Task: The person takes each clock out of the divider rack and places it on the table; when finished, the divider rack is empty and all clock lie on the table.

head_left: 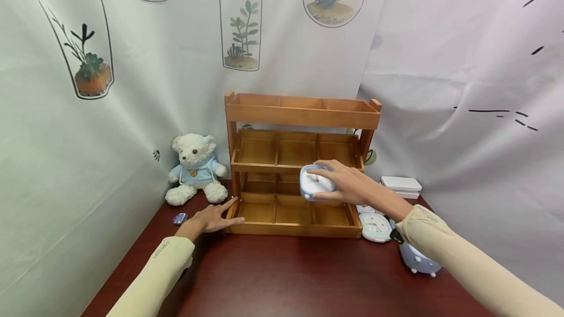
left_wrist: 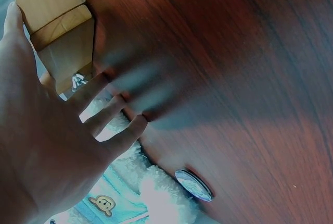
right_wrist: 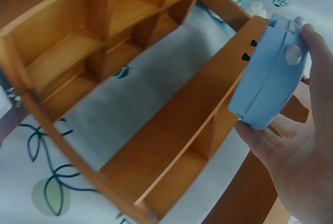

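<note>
My right hand holds a small blue alarm clock with a white face, fingers and thumb gripping its edges. The clock is in front of the middle of a wooden tiered rack, overlapping the lower shelves in the head view. Two black knobs show on the clock's back and a white button on its side in the right wrist view. Spread and straight, the fingers of my left hand lie at the rack's lower left front corner. Its fingertips come down to the dark red table beside the rack in the left wrist view.
Left of the rack sits a white teddy bear in a blue hoodie, with a small round blue-patterned object nearby. A pale clock, a blue round object with white feet and stacked white boxes stand to the right.
</note>
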A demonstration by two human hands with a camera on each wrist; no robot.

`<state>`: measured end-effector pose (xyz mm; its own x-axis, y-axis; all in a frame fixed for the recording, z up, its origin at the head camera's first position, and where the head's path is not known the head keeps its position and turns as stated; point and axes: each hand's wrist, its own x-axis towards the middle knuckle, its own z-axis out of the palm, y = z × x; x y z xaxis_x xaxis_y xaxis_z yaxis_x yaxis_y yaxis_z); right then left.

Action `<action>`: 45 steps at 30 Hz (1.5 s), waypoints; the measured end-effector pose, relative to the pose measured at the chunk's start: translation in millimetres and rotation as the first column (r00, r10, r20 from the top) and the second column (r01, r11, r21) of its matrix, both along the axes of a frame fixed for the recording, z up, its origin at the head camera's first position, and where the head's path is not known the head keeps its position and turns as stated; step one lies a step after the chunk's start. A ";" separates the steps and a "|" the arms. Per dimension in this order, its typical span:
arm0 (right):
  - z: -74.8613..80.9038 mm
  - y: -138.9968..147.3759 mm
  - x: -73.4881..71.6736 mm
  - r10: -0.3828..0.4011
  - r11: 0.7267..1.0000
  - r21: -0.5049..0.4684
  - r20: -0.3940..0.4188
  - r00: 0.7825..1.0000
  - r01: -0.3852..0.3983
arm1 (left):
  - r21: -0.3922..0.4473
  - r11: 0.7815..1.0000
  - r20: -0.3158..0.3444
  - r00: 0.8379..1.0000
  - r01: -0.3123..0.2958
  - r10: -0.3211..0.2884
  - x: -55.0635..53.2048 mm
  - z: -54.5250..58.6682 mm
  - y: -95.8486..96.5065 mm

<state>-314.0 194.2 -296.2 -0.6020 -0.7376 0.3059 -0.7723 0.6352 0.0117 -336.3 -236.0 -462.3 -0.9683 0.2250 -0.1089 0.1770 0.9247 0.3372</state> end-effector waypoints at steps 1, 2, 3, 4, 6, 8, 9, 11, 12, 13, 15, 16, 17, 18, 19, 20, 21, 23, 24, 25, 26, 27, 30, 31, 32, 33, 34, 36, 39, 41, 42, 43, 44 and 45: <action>-0.9 4.3 1.7 -0.003 1.000 0.003 -0.003 1.000 0.003 | 0.000 1.000 0.001 1.000 -0.002 0.002 0.0 0.1 -0.2; -2.0 8.7 3.4 -0.007 1.000 0.006 -0.006 1.000 0.007 | -0.001 1.000 0.002 1.000 -0.005 0.005 0.1 0.1 -0.3; -3.2 13.0 4.9 -0.013 1.000 0.011 -0.011 1.000 0.013 | 0.000 1.000 0.004 1.000 -0.006 0.006 0.1 0.1 -0.4; -4.7 17.2 6.4 -0.017 1.000 0.015 -0.014 1.000 0.017 | 0.000 1.000 0.005 1.000 -0.006 0.006 -0.1 -0.2 -0.6; -8.3 25.6 10.3 -0.027 0.999 0.022 -0.015 1.000 0.027 | 0.002 1.000 0.007 1.000 -0.003 0.003 -0.1 -0.6 -0.8; -13.3 34.3 14.5 -0.036 0.999 0.029 -0.005 0.999 0.036 | 0.002 1.000 0.012 1.000 -0.001 0.001 0.0 -0.9 -1.1; -16.3 38.8 16.6 -0.043 0.998 0.034 0.000 0.999 0.043 | 0.001 1.000 0.015 1.000 -0.001 0.001 0.1 -1.0 -1.3; -22.6 48.5 20.9 -0.050 0.998 0.039 0.010 0.999 0.050 | -0.002 1.000 0.016 1.000 0.000 0.000 0.1 -0.6 -1.6; -25.9 53.5 22.8 -0.052 0.998 0.039 0.017 0.998 0.052 | -0.002 1.000 0.016 1.000 0.001 -0.001 0.0 -0.2 -1.6; -29.3 58.6 24.1 -0.055 0.998 0.038 0.020 0.998 0.055 | -0.001 1.000 0.014 1.000 0.003 -0.003 -0.2 0.4 -1.5; -35.6 68.9 26.8 -0.065 0.997 0.038 0.022 0.998 0.065 | -0.001 1.000 0.009 1.000 0.009 -0.009 -0.8 1.8 -1.0; -38.7 73.6 27.7 -0.068 0.997 0.036 0.024 0.997 0.067 | -0.004 1.000 0.007 1.000 0.012 -0.012 -1.0 2.4 -0.7; -41.7 78.0 28.7 -0.069 0.997 0.032 0.026 0.997 0.068 | -0.006 1.000 0.007 1.000 0.013 -0.013 -1.1 2.8 -0.5; -44.5 81.9 29.8 -0.075 0.997 0.032 0.030 0.997 0.074 | -0.010 1.000 0.010 1.000 0.013 -0.013 -0.7 3.3 -0.2; -47.3 85.5 30.7 -0.079 0.996 0.033 0.031 0.996 0.078 | -0.016 1.000 0.012 1.000 0.011 -0.011 -0.8 3.4 -0.1; -50.1 89.1 31.6 -0.082 0.996 0.032 0.034 0.996 0.081 | -0.020 1.000 0.013 1.000 0.012 -0.012 -0.8 3.6 -0.2; -52.7 92.2 32.7 -0.087 0.996 0.032 0.032 0.996 0.086 | -0.021 1.000 0.015 1.000 0.013 -0.013 -0.9 3.7 -0.3; -57.6 97.9 35.0 -0.089 0.996 0.033 0.022 0.996 0.088 | -0.020 1.000 0.017 1.000 0.013 -0.013 -1.0 3.5 -0.8; -60.0 100.6 36.2 -0.094 0.995 0.036 0.020 0.995 0.093 | -0.019 1.000 0.017 1.000 0.016 -0.016 -1.3 3.5 -1.1; -62.4 103.2 37.2 -0.096 0.995 0.038 0.016 0.995 0.096 | -0.018 1.000 0.017 1.000 0.016 -0.016 -2.1 3.0 -1.5; -64.7 105.7 38.3 -0.100 0.994 0.039 0.016 0.995 0.099 | -0.017 1.000 0.017 1.000 0.015 -0.015 -2.7 2.6 -2.0; -66.9 107.6 39.6 -0.106 0.993 0.043 0.018 0.994 0.106 | -0.016 1.000 0.018 1.000 0.013 -0.013 -3.2 2.1 -2.4; -74.2 114.3 43.2 -0.138 0.989 0.055 0.032 0.990 0.136 | -0.021 1.000 0.020 1.000 0.010 -0.010 -5.3 -0.3 -3.5; -76.8 116.4 44.3 -0.143 0.988 0.055 0.027 0.989 0.141 | -0.022 1.000 0.020 1.000 0.009 -0.008 -6.0 -1.1 -3.8; -79.6 118.6 45.3 -0.147 0.988 0.055 0.016 0.989 0.145 | -0.022 1.000 0.020 1.000 0.010 -0.009 -6.2 -1.6 -3.9; -82.3 120.9 46.5 -0.151 0.987 0.059 0.006 0.989 0.150 | -0.023 1.000 0.019 1.000 0.011 -0.011 -6.0 -1.5 -4.0; -85.3 123.3 47.5 -0.152 0.986 0.062 -0.004 0.988 0.152 | -0.024 1.000 0.018 1.000 0.011 -0.011 -6.1 -1.9 -3.9; -91.7 128.2 49.3 -0.146 0.987 0.066 -0.025 0.989 0.147 | -0.025 1.000 0.014 1.000 0.013 -0.013 -5.2 -1.0 -3.5; -101.8 135.7 51.4 -0.128 0.989 0.074 -0.030 0.991 0.130 | -0.025 1.000 0.008 1.000 0.016 -0.016 -3.1 1.4 -2.4; -108.5 140.5 52.4 -0.111 0.991 0.070 -0.029 0.993 0.113 | -0.025 1.000 0.005 1.000 0.018 -0.018 -2.0 2.6 -1.8; -111.5 142.8 52.9 -0.104 0.992 0.069 -0.030 0.994 0.106 | -0.024 1.000 0.005 1.000 0.020 -0.020 -1.5 2.9 -1.4; -114.5 145.0 53.3 -0.097 0.993 0.067 -0.027 0.995 0.099 | -0.024 0.999 0.006 1.000 0.021 -0.021 -1.4 2.8 -1.2; -117.0 147.2 53.9 -0.097 0.993 0.071 -0.024 0.995 0.098 | -0.024 0.999 0.007 1.000 0.022 -0.022 -1.5 2.6 -1.3; -119.4 149.1 54.4 -0.095 0.993 0.071 -0.019 0.995 0.096 | -0.023 0.999 0.007 1.000 0.023 -0.023 -1.5 2.6 -1.3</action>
<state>-259.5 343.3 -415.6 -0.6662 -0.6974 0.2642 -0.7074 0.7031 0.0720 -337.8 -237.3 -459.7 -0.9620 0.2448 -0.1213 0.1963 0.9280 0.3167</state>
